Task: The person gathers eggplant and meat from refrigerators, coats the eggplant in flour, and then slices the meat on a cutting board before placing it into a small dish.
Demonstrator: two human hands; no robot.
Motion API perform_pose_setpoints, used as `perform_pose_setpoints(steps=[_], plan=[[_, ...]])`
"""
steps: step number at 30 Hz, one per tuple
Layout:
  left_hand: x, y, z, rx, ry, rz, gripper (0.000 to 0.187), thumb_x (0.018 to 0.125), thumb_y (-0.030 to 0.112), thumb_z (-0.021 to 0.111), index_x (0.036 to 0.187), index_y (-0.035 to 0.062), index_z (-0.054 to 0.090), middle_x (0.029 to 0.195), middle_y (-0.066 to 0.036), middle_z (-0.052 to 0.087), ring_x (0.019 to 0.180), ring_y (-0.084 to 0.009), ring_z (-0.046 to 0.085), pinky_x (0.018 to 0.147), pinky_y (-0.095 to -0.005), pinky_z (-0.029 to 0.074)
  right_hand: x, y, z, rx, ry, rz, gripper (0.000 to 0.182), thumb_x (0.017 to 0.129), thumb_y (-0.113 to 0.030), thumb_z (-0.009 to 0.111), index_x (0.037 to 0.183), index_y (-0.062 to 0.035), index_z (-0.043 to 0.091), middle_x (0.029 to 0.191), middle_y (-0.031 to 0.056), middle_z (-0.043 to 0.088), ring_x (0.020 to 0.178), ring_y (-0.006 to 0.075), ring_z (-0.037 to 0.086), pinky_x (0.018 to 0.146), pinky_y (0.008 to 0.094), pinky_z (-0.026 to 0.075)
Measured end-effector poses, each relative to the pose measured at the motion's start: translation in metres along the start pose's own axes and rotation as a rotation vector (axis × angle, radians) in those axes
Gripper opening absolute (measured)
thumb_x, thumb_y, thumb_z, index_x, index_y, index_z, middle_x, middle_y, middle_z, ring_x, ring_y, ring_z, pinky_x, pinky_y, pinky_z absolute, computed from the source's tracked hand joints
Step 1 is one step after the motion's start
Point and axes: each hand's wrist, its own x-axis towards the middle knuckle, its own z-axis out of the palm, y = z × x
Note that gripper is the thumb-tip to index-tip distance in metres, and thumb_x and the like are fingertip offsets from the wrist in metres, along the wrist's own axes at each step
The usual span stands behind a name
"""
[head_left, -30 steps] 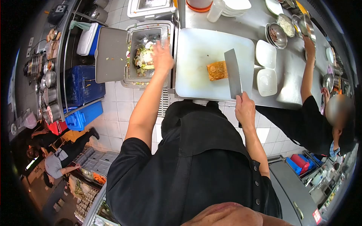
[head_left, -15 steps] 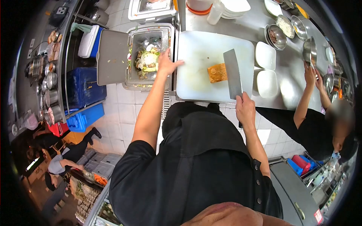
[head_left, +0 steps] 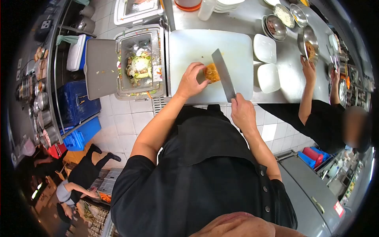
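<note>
An orange-brown slab of food (head_left: 212, 73) lies on the white cutting board (head_left: 185, 45). My left hand (head_left: 192, 80) is at the slab's left side, its thumb and fingers curved around that edge and gripping it. In my right hand (head_left: 242, 110) is the handle of a broad cleaver (head_left: 224, 74). The cleaver's blade reaches up and left over the board, right beside the slab's right side. Whether the blade touches the slab is unclear.
Left of the board stands an open bin (head_left: 160, 85) of food scraps. Two white dishes (head_left: 265, 48) sit right of the board, metal bowls (head_left: 276, 27) beyond them. A co-worker (head_left: 321, 118) at the right holds a bowl of food (head_left: 310, 39).
My left hand has moved from the bin's edge onto the board and taken hold of the slab. My right hand still holds the cleaver, now more tilted. The co-worker's hands have moved apart.
</note>
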Motion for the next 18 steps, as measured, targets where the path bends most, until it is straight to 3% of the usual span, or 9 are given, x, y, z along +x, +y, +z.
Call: perform_pose_setpoints(steps=[18], plan=[[0.002,-0.011,0.010,0.030,-0.020,0.121,0.056,0.072,0.012,0.089,0.121,0.0006,0.065,0.124,-0.016,0.064,0.115,-0.0357,0.063,0.100,-0.0421,0.056,0.004,-0.013,-0.021,-0.095,-0.119,-0.008,0.014,0.100,-0.011,0.058,0.093,0.0010,0.053,0.071,0.0290,0.065,0.073,0.0532,0.065,0.068,0.0613,0.051]])
